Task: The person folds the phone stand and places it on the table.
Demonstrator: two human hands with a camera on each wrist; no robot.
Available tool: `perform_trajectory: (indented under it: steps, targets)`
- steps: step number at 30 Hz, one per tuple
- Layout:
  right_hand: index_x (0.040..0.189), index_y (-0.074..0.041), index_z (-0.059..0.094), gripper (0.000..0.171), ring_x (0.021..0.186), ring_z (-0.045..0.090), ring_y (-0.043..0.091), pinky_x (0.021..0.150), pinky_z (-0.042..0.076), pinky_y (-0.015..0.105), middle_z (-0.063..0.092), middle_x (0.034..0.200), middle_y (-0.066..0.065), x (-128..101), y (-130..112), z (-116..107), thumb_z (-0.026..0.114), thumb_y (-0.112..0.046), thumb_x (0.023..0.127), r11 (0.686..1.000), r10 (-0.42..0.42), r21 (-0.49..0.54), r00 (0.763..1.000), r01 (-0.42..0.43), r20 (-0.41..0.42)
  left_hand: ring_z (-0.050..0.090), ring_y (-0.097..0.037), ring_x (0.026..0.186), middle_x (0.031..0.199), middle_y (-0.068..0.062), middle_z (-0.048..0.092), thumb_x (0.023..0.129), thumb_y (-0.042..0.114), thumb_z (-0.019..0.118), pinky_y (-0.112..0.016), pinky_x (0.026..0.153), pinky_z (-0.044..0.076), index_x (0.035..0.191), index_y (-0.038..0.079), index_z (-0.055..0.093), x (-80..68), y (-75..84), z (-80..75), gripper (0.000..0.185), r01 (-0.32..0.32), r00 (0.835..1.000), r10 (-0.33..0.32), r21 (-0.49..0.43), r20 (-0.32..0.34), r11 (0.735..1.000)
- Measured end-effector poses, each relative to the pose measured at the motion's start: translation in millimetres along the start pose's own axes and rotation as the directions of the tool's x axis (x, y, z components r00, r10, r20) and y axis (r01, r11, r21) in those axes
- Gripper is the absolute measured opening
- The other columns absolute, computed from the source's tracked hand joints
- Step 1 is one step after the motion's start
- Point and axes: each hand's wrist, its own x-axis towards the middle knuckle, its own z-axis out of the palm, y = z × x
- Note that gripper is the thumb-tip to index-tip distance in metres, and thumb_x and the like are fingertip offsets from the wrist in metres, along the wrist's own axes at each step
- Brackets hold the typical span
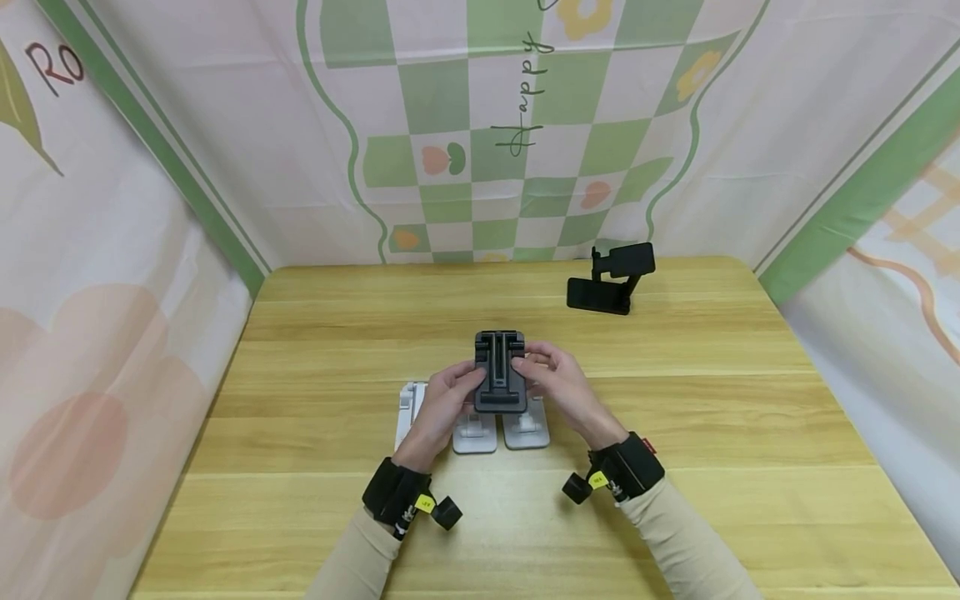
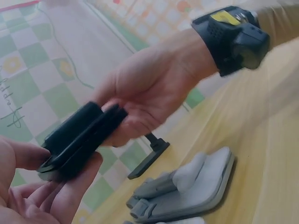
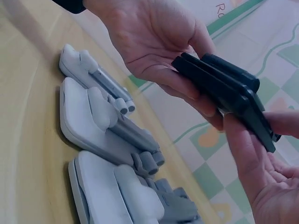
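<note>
A folded black phone stand [image 1: 501, 396] is held up off the table between both hands. My left hand [image 1: 442, 404] pinches its left edge, with the thumb on the near face and fingers behind. On the opposite edge, my right hand [image 1: 566, 387] grips it the same way. In the right wrist view, the stand [image 3: 229, 88] shows its thin side and its flat parts lie close together. Below the hands lie three folded white phone stands: a left one [image 1: 406, 410] partly hidden by my left hand, a middle one [image 1: 475, 442] and a right one [image 1: 528, 432].
An unfolded black phone stand [image 1: 598, 294] stands at the back right of the wooden table [image 1: 675, 350]. A patterned cloth [image 1: 435, 96] hangs behind the table's back edge, and more cloth hangs at both sides.
</note>
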Motion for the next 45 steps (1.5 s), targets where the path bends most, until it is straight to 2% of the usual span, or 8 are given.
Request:
perform_trajectory:
  steps: [7, 11, 17, 24, 33, 38, 41, 45]
  targets:
    - [0.136, 0.005, 0.050, 0.045, 0.082, 0.066, 0.011, 0.075, 0.057, 0.027, 0.069, 0.097, -0.003, -3, 6, -30, 0.065, -0.020, 0.101, 1.000, -0.009, 0.004, 0.999, 0.009, -0.034, 0.075, -0.017, 0.093, 0.128, -0.024, 0.069, 0.108, 0.024, 0.055, -0.033, 0.087, 0.061, 0.146, 0.000, 0.053, -3.5, -4.1, -4.8, 0.046, -0.020, 1.000, 0.020, 0.002, -0.001, 1.000]
    - [0.134, 0.004, 0.052, 0.042, 0.084, 0.067, 0.011, 0.076, 0.058, 0.027, 0.069, 0.097, -0.003, -7, 14, -50, 0.065, -0.018, 0.101, 1.000, 0.003, -0.004, 1.000, -0.003, -0.018, 0.076, -0.019, 0.097, 0.130, -0.025, 0.067, 0.108, 0.025, 0.054, -0.033, 0.088, 0.061, 0.148, -0.001, 0.051, -4.5, -5.9, -7.5, 0.047, -0.025, 1.000, 0.025, -0.007, 0.009, 1.000]
    - [0.139, 0.008, 0.048, 0.050, 0.088, 0.068, 0.013, 0.080, 0.058, 0.029, 0.068, 0.100, 0.000, -17, 31, -78, 0.066, -0.019, 0.101, 0.998, 0.043, -0.055, 0.999, -0.042, 0.014, 0.075, -0.026, 0.102, 0.128, -0.020, 0.070, 0.108, 0.027, 0.054, -0.036, 0.090, 0.061, 0.146, 0.003, 0.055, -7.0, -2.2, -8.9, 0.045, -0.041, 0.999, 0.041, 0.012, -0.011, 0.999]
    - [0.142, 0.012, 0.043, 0.055, 0.079, 0.068, 0.014, 0.073, 0.059, 0.030, 0.072, 0.097, 0.001, -29, 48, -101, 0.065, -0.019, 0.102, 0.988, 0.076, -0.136, 0.997, -0.076, -0.004, 0.075, -0.024, 0.101, 0.128, -0.016, 0.071, 0.108, 0.029, 0.055, -0.035, 0.090, 0.061, 0.144, 0.007, 0.057, -7.3, -3.5, -10.2, 0.042, -0.040, 0.999, 0.040, 0.005, -0.037, 0.999]
    - [0.144, 0.016, 0.040, 0.062, 0.075, 0.069, 0.017, 0.068, 0.061, 0.032, 0.073, 0.098, 0.008, -33, 54, -105, 0.066, -0.019, 0.101, 0.983, 0.112, -0.151, 0.994, -0.108, 0.017, 0.075, -0.023, 0.099, 0.126, -0.016, 0.071, 0.108, 0.028, 0.055, -0.034, 0.091, 0.060, 0.143, 0.007, 0.058, -7.6, -1.9, -9.3, 0.041, -0.043, 0.998, 0.043, 0.001, -0.040, 0.999]
    - [0.140, 0.016, 0.043, 0.056, 0.070, 0.070, 0.016, 0.065, 0.061, 0.031, 0.074, 0.093, 0.006, -33, 54, -103, 0.065, -0.017, 0.101, 0.981, 0.117, -0.158, 0.993, -0.115, 0.008, 0.075, -0.021, 0.098, 0.125, -0.016, 0.072, 0.107, 0.028, 0.056, -0.034, 0.090, 0.061, 0.143, 0.006, 0.058, -6.8, -2.1, -9.0, 0.042, -0.053, 0.998, 0.053, 0.003, -0.033, 0.999]
    - [0.137, 0.015, 0.047, 0.052, 0.068, 0.068, 0.015, 0.063, 0.060, 0.030, 0.073, 0.091, 0.007, -35, 52, -101, 0.065, -0.018, 0.101, 0.967, 0.108, -0.231, 0.994, -0.109, -0.017, 0.075, -0.020, 0.097, 0.124, -0.015, 0.073, 0.107, 0.028, 0.056, -0.034, 0.089, 0.061, 0.142, 0.007, 0.059, -7.2, -2.0, -9.1, 0.041, -0.052, 0.998, 0.052, 0.011, -0.033, 0.999]
    - [0.133, 0.013, 0.054, 0.050, 0.063, 0.063, 0.015, 0.057, 0.057, 0.030, 0.070, 0.086, 0.009, -37, 46, -96, 0.068, -0.023, 0.100, 0.915, 0.068, -0.394, 0.996, -0.086, -0.060, 0.075, -0.022, 0.098, 0.123, -0.015, 0.073, 0.107, 0.029, 0.056, -0.033, 0.089, 0.061, 0.142, 0.008, 0.059, -7.9, -1.7, -9.2, 0.041, -0.046, 0.998, 0.047, 0.024, -0.031, 0.999]
